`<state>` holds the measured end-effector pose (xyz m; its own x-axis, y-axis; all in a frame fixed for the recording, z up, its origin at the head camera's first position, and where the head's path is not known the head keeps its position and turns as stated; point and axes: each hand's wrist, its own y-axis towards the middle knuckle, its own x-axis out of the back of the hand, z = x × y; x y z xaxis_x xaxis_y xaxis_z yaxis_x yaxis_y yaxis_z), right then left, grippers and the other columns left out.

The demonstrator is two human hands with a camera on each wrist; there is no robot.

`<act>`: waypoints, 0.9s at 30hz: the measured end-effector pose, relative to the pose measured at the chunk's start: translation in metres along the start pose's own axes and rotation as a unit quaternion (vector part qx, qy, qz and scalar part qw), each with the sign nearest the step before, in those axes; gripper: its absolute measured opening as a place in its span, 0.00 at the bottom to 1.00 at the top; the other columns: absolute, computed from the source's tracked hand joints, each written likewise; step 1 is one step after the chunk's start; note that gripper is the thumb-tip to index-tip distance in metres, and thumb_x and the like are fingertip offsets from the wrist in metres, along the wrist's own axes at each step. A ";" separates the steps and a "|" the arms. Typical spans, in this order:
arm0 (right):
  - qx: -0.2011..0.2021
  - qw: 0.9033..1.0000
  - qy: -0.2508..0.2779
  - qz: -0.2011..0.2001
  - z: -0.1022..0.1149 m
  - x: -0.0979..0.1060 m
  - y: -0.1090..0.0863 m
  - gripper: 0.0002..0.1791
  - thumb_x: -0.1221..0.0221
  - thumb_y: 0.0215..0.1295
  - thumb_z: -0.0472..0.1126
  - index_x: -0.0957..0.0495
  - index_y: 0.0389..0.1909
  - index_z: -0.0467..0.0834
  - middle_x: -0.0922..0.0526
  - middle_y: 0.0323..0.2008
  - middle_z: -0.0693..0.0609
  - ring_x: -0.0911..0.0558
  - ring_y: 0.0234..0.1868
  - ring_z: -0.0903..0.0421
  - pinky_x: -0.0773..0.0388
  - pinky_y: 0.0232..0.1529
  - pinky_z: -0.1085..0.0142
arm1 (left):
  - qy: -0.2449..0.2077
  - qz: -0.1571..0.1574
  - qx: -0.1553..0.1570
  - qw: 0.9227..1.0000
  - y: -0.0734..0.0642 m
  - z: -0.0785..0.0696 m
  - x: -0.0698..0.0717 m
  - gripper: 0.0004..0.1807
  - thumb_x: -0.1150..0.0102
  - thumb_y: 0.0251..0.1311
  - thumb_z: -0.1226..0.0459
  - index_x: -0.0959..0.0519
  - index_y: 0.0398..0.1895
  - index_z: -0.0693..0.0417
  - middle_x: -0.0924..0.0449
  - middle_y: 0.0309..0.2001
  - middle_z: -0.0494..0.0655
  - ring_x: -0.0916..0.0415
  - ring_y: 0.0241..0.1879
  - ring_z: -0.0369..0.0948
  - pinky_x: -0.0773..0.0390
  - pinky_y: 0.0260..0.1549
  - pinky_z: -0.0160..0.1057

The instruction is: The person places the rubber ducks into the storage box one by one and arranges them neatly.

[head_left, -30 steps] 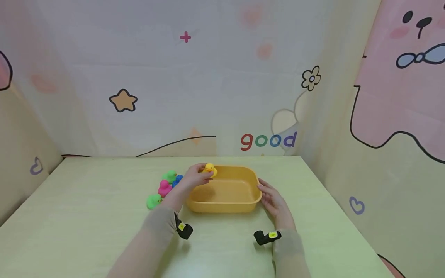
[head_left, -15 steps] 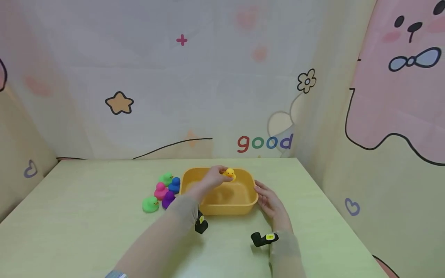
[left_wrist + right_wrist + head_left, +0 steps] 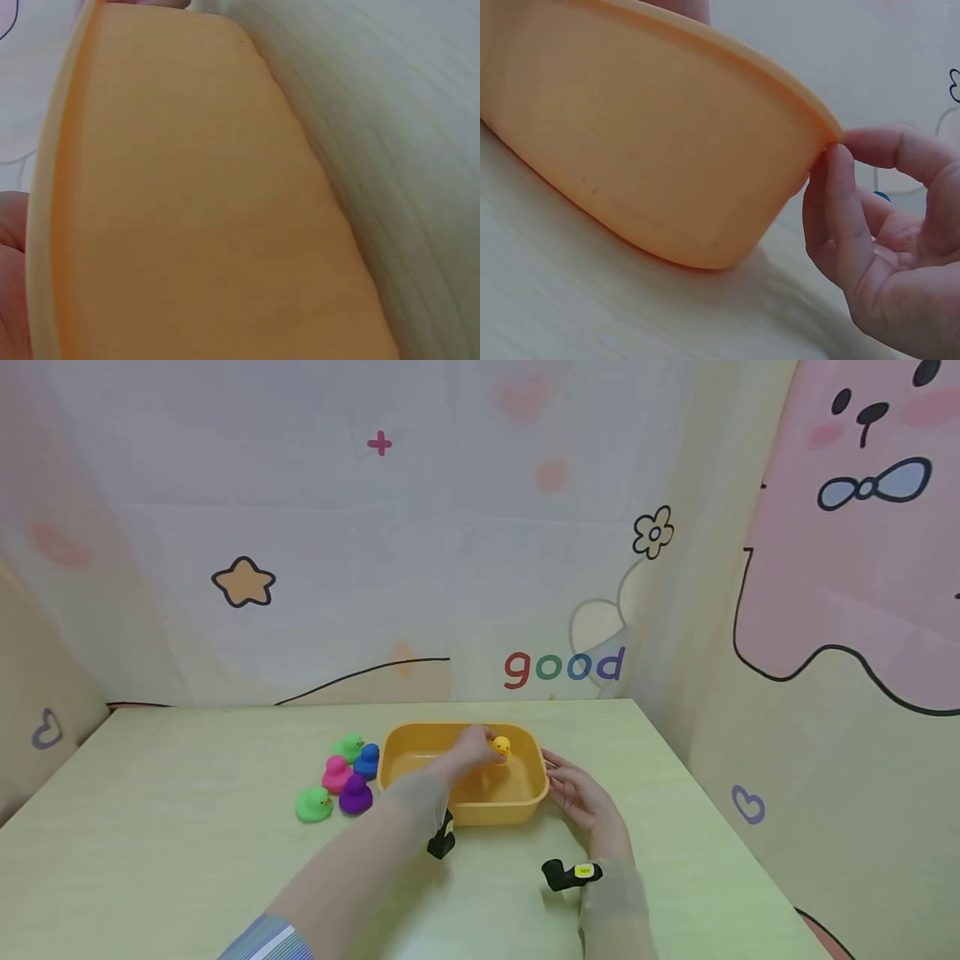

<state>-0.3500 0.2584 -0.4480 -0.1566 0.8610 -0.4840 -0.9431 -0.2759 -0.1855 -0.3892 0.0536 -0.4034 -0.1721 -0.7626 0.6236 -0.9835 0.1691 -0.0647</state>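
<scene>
Currently left hand (image 3: 472, 750) grip pinches yellow duck (image 3: 502, 746) over tub (image 3: 497, 814), right hand (image 3: 583, 795) only fingertip-grips its right edge, so a left forearm (image 3: 367, 868) bump might skid it.

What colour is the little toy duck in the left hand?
The toy duck is yellow, clearest in the head view.

The left hand (image 3: 472, 750) brings the small yellow toy duck (image 3: 502, 747) rightward and lower. A purple toy duck (image 3: 356, 797) now shows whole.
</scene>
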 end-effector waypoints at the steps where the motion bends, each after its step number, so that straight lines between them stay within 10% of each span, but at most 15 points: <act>1: -0.002 1.000 0.001 0.003 0.001 0.000 -0.001 0.29 0.54 0.71 0.27 0.42 0.73 0.38 0.17 0.47 0.53 0.16 0.38 0.62 0.18 0.43 0.74 | 0.016 0.003 -0.004 1.000 0.001 0.000 -0.001 0.21 0.29 0.51 0.68 0.18 0.50 0.64 0.18 0.48 0.55 0.28 0.40 0.44 0.24 0.49 0.38; 12: -0.004 0.999 0.013 0.033 0.004 -0.002 -0.001 0.33 0.57 0.70 0.24 0.52 0.75 0.34 0.18 0.48 0.51 0.15 0.40 0.60 0.18 0.44 0.72 | 0.104 0.018 -0.017 0.994 0.011 -0.002 -0.007 0.13 0.27 0.49 0.67 0.17 0.37 0.64 0.22 0.31 0.48 0.34 0.30 0.41 0.30 0.34 0.32; 27: -0.014 0.999 0.015 0.035 0.007 0.002 -0.004 0.34 0.54 0.70 0.24 0.50 0.75 0.35 0.18 0.50 0.49 0.14 0.44 0.57 0.19 0.48 0.69 | 0.142 0.025 -0.018 0.989 0.014 -0.002 -0.022 0.13 0.27 0.49 0.66 0.18 0.37 0.62 0.25 0.31 0.47 0.34 0.32 0.42 0.29 0.37 0.34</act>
<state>-0.3483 0.2647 -0.4420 -0.2119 0.8259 -0.5225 -0.9217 -0.3466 -0.1741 -0.3992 0.0737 -0.4166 -0.1926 -0.5476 0.8143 -0.9706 0.2283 -0.0760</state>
